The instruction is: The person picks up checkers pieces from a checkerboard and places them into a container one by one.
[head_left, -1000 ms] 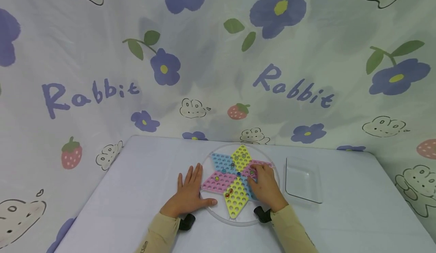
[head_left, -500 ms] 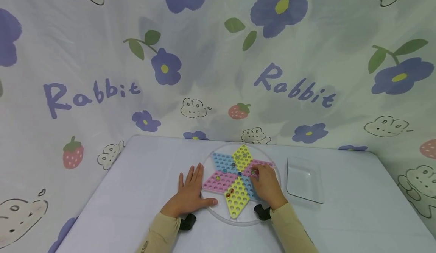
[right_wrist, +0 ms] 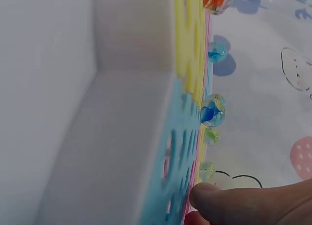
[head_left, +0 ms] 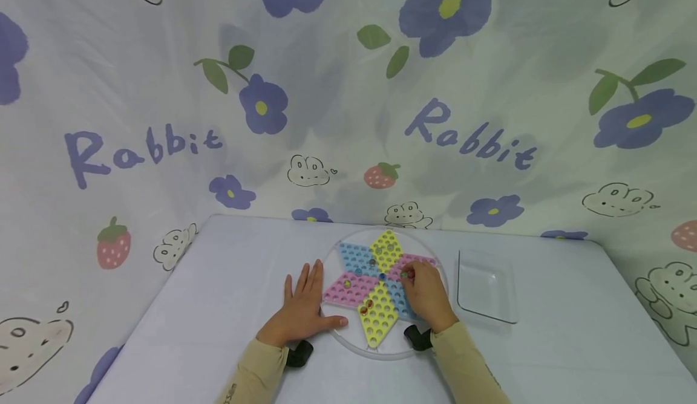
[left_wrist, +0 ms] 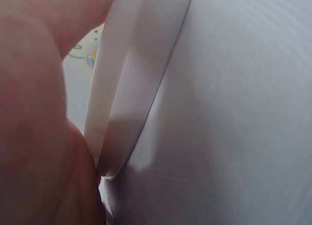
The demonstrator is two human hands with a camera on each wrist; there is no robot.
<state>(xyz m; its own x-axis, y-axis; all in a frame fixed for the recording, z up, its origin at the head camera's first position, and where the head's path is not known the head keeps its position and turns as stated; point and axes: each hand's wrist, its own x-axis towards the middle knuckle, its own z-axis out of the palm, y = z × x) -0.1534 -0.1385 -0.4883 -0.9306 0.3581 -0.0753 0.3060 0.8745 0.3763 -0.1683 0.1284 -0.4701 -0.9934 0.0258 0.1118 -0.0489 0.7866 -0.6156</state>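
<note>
A round Chinese checkers board [head_left: 353,338] with a yellow, pink and blue star lies on the table. My right hand [head_left: 430,292] is over its right pink point, thumb and index finger pinching a marble [head_left: 410,274] close over the holes; fingers hide much of it. A green marble [head_left: 403,275] sits right beside the fingertips. In the right wrist view the thumb [right_wrist: 207,198] is low at the board's surface, and a blue marble [right_wrist: 213,111] stands farther along. My left hand [head_left: 296,310] rests flat at the board's left rim, fingers spread, thumb over the rim.
Several more marbles sit in the board, among them red ones [head_left: 366,307] on the near yellow point and a yellow-green one [head_left: 347,283] on the left pink point. A clear square tray [head_left: 486,318] stands right of the board. A printed cloth [head_left: 337,120] hangs behind the table.
My right fingertips have drawn together and shifted slightly right beside the green marble on the pink point. The left hand stays in place at the rim.
</note>
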